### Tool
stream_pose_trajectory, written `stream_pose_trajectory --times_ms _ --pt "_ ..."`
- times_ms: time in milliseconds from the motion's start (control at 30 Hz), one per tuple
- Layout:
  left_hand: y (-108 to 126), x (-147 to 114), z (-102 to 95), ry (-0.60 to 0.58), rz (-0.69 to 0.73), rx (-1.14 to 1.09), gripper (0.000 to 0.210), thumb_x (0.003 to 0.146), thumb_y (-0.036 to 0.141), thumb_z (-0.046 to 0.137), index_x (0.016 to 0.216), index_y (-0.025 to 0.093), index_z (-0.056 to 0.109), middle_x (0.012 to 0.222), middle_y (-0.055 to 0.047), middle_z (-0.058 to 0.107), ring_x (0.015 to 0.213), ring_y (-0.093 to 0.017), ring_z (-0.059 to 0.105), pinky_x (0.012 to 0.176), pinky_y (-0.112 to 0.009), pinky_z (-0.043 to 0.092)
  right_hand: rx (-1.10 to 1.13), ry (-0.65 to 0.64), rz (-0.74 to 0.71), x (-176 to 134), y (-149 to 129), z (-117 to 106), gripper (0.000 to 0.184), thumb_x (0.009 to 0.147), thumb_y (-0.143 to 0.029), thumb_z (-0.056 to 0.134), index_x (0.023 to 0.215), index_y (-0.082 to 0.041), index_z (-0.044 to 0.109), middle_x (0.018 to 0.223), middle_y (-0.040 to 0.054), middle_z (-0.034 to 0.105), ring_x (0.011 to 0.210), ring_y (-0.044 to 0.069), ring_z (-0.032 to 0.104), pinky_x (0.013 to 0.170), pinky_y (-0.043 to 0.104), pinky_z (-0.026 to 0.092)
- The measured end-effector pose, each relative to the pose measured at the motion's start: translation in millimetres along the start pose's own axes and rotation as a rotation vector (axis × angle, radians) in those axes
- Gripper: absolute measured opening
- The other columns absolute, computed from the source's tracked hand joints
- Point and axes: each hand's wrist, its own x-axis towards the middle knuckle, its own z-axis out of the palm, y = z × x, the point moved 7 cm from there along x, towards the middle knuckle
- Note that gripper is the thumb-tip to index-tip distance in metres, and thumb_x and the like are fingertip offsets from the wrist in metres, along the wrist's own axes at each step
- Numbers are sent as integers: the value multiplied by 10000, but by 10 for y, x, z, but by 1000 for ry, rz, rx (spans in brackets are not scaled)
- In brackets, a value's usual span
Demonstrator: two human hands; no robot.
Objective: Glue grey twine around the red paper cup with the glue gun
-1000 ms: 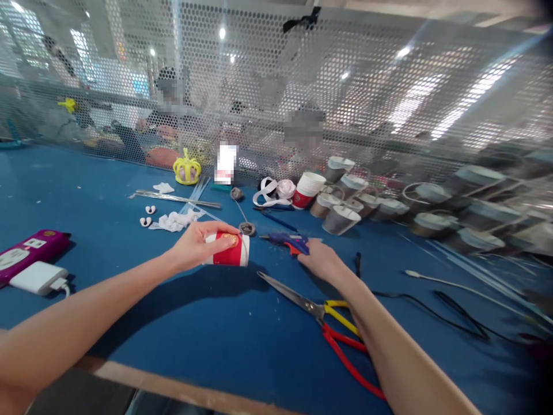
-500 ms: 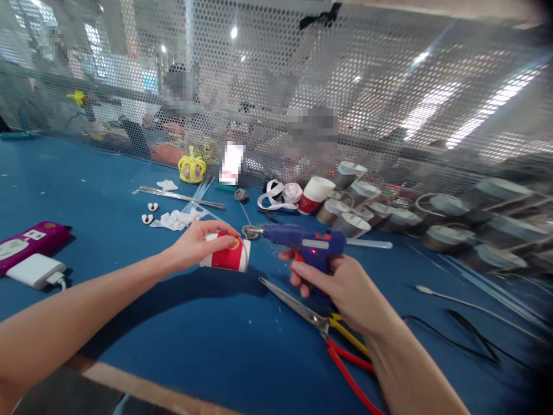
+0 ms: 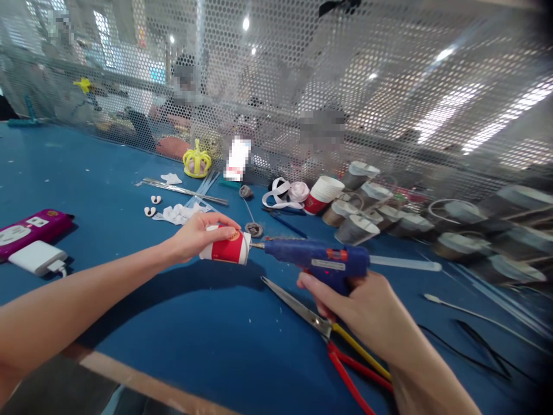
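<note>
A red and white paper cup [image 3: 228, 249] lies on its side in my left hand [image 3: 201, 235], held above the blue table with its end facing right. My right hand [image 3: 349, 297] grips a blue hot glue gun [image 3: 317, 259] by its handle; a small red light glows on it. The metal nozzle reaches the cup's right end, and whether it touches I cannot tell. A clear glue stick [image 3: 406, 264] juts from the gun's back. Behind the nozzle a grey coil of cord [image 3: 253, 229] rests on the table.
Scissors [image 3: 302, 311] and red- and yellow-handled pliers [image 3: 345, 369] lie below my right hand. Stacked cups [image 3: 323, 196] and several spools [image 3: 356, 229] stand back right. A purple power strip [image 3: 38, 230] and white charger [image 3: 38, 256] sit left. A perforated metal screen [image 3: 259, 86] borders the back.
The glue gun has moved from behind the cup, down and to the right, so its nozzle now meets the cup's right end. The left hand still holds the cup.
</note>
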Motion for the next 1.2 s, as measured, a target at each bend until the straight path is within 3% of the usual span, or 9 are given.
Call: stream_pose_trajectory --times_ms 700,1200 --pt "-25 0 8 -18 1 9 199 650 282 681 789 139 667 669 -20 663 518 -90 561 470 -179 410 -19 21 -55 -3 -9 4 210 675 -419 626 578 -235 599 374 -18 555 349 162 537 344 256 456" --pt "-40 5 31 -41 -5 -5 171 665 265 672 781 140 662 661 -6 659 513 -76 562 469 -164 414 -71 27 -84 -2 -37 4 187 687 -428 616 709 -245 646 421 -17 591 422 199 591 411 286 474"
